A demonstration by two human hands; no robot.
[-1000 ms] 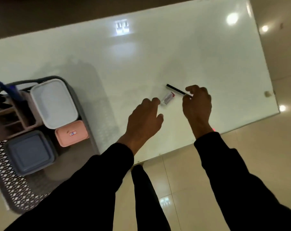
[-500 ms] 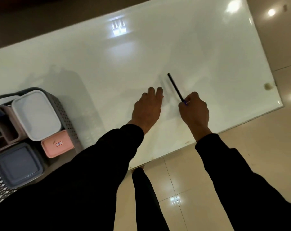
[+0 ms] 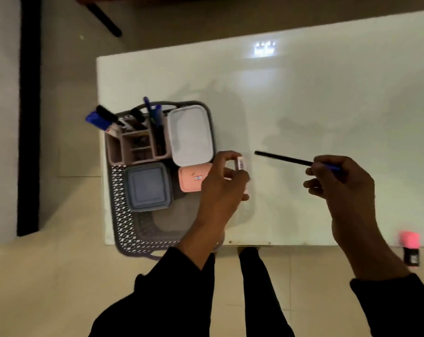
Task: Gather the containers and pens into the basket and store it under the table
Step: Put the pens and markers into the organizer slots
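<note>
Beside the basket (image 3: 123,215), the left hand (image 3: 220,188) pinches a small labelled tube (image 3: 240,163) and the right hand (image 3: 339,186) grips a thin pen (image 3: 282,158) near its back end. Both look light, stiff and smooth, so a fingertip pinch should do. Right of the basket the table (image 3: 327,105) lies open; the basket overhangs its near edge.

Glossy white table (image 3: 327,98) (beige tiles (image 3: 48,288))

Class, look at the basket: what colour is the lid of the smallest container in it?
Pink, with a small sticker on top; the head view shows it, partly behind the left hand.
</note>
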